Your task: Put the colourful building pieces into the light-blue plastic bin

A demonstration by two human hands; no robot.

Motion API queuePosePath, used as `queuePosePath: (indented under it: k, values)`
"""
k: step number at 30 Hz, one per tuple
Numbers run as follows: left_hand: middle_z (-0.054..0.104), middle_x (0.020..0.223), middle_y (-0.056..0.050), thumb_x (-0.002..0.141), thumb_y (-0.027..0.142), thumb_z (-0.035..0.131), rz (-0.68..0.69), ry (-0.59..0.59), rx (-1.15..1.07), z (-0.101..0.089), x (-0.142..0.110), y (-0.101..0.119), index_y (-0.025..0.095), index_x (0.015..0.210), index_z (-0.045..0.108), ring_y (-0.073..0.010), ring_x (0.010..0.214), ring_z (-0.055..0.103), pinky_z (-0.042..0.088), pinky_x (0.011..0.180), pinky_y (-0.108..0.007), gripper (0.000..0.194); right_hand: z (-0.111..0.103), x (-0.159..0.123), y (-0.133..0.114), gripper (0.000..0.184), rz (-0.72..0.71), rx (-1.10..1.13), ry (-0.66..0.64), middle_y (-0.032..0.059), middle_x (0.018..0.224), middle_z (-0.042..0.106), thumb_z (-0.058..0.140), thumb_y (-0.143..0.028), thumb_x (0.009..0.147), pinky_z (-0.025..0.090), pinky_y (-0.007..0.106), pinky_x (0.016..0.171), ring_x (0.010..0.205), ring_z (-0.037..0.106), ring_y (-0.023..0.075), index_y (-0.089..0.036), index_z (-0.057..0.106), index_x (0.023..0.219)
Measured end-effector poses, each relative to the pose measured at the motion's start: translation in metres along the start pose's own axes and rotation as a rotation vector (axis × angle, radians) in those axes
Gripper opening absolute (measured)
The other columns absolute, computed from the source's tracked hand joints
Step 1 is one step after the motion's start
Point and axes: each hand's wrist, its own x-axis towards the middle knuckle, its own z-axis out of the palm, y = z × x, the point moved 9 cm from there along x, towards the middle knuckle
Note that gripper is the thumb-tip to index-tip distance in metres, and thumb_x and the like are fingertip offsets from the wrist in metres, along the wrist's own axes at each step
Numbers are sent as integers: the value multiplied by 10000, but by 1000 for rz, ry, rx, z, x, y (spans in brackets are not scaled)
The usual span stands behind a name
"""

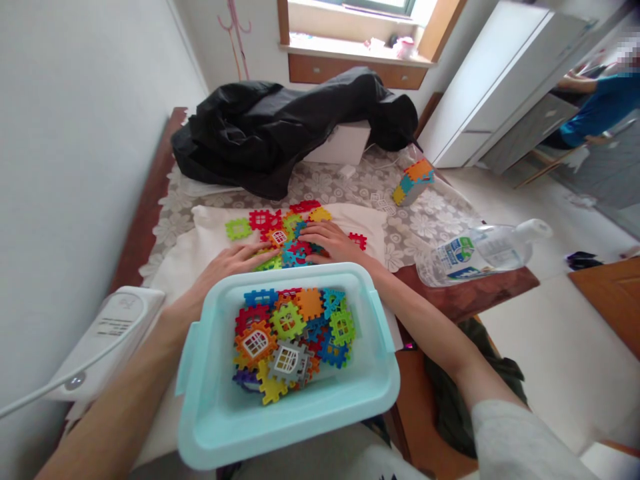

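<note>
My left hand point(243, 259) lies with fingers stretched out on the left side of a loose pile of colourful interlocking plastic building tiles point(295, 252). From the right, my right hand point(330, 241) rests over the same pile, fingers spread and slightly bent. Neither hand shows a tile in its grip. The pile sits on a white cloth point(210, 223) and holds red, green, orange, yellow and blue pieces, some with window cut-outs. Closer to me, between my forearms, is a light blue plastic bin point(295, 437) with more such tiles inside. Its near part covers some of the table.
A built tile block point(413, 183) stands at the back right. On the right table corner lies a clear plastic bottle point(475, 253). Black fabric point(280, 127) partly covers a white box point(345, 143). A white power unit point(110, 340) with a cable is at left. Another person point(600, 107) is far right.
</note>
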Motion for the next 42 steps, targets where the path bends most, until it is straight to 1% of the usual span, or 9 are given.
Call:
queuePosePath:
  k: [9, 20, 25, 29, 31, 34, 36, 39, 42]
  values:
    - [683, 1796, -152, 1118, 491, 673, -1, 55, -110, -4, -2, -4, 334, 1781, 661, -439, 1665, 621, 435, 1438, -669, 682, -1, 0, -3, 434, 5, -36, 0, 175, 1619, 776, 791, -482, 1178, 506, 636, 1396, 1581, 675, 361, -252, 804, 1546]
    - [768, 1708, -88, 1099, 447, 791, 61, 35, -127, -2, 2, -2, 359, 1612, 811, -457, 1593, 671, 439, 1404, -680, 521, -2, 0, -4, 421, -3, -43, 4, 160, 1622, 775, 741, -475, 1208, 505, 642, 1392, 1577, 674, 348, -278, 776, 1578]
    - [743, 1734, -133, 1142, 378, 643, -7, -1, -74, 1, 3, -5, 262, 1608, 793, -412, 1611, 671, 479, 1389, -643, 503, -4, -1, -5, 419, -43, -84, 51, 153, 1588, 790, 704, -467, 1227, 536, 612, 1365, 1529, 704, 340, -258, 762, 1585]
    - [820, 1610, -169, 1177, 436, 583, -103, 96, -137, -1, 4, -12, 202, 1588, 699, -346, 1489, 763, 568, 1315, -563, 488, -4, -2, -5, 384, -43, -88, 58, 127, 1588, 793, 710, -455, 1225, 520, 616, 1382, 1535, 699, 329, -291, 778, 1565]
    - [836, 1546, -201, 1174, 491, 564, -213, 178, -160, -1, 2, -24, 197, 1568, 582, -346, 1370, 811, 646, 1188, -558, 491, -3, -1, -6, 363, -51, -85, 49, 124, 1584, 793, 711, -448, 1224, 510, 610, 1395, 1536, 697, 322, -289, 791, 1541]
    - [823, 1486, -247, 1176, 545, 519, -357, 253, -126, 0, -3, -36, 206, 1463, 481, -357, 1247, 826, 674, 1088, -573, 446, -1, 0, -4, 357, -51, -92, 40, 126, 1580, 795, 711, -448, 1224, 485, 621, 1414, 1540, 696, 324, -282, 796, 1528]
    - [795, 1516, -252, 1178, 589, 526, -366, 257, -121, 0, -3, -34, 219, 1424, 490, -374, 1286, 807, 658, 1118, -592, 446, 0, 1, -4, 359, -47, -91, 30, 125, 1576, 799, 714, -458, 1223, 478, 635, 1414, 1537, 699, 331, -283, 798, 1524]
    - [784, 1538, -247, 1146, 687, 581, -298, 275, -178, -3, -1, -22, 210, 1464, 534, -414, 1337, 790, 641, 1145, -613, 575, -4, 1, -9, 377, -35, -73, 16, 134, 1590, 791, 712, -471, 1223, 484, 630, 1408, 1548, 687, 334, -274, 791, 1535]
    - [827, 1476, -191, 1138, 681, 622, -276, 311, -220, -7, 0, -19, 211, 1520, 578, -371, 1233, 815, 659, 1093, -555, 607, -10, 1, -19, 398, -24, -51, -2, 150, 1625, 767, 684, -467, 1236, 482, 616, 1414, 1572, 663, 332, -263, 772, 1567]
